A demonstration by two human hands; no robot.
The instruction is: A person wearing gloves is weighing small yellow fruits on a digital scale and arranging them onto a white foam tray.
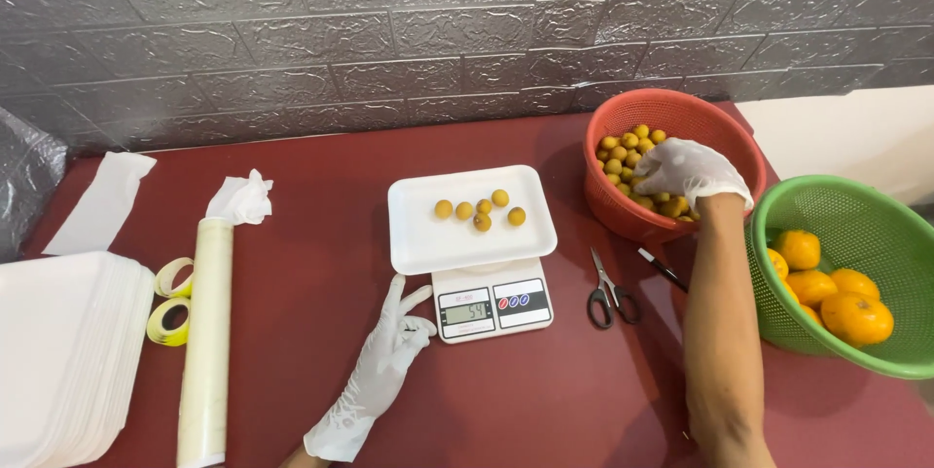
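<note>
Two baskets sit at right: the green one (856, 225) holds oranges (856, 317), the red one (671, 118) small yellow fruits (623, 152), where the gloved right hand (686, 171) curls; whether it grips any, I cannot tell. Five fruits (482, 210) lie on the tray (467, 239) atop the scale (491, 307). The left hand (394, 337) rests open beside it.

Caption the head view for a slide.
Gloved right hand reaches into a red basket of small yellow fruits; left hand rests beside a scale bearing a white tray.

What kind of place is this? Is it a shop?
Probably a small fruit-packing spot, maybe a shop's back table. A white digital kitchen scale weighs small yellow fruits on a white foam tray, beside a stack of spare white foam trays.
</note>
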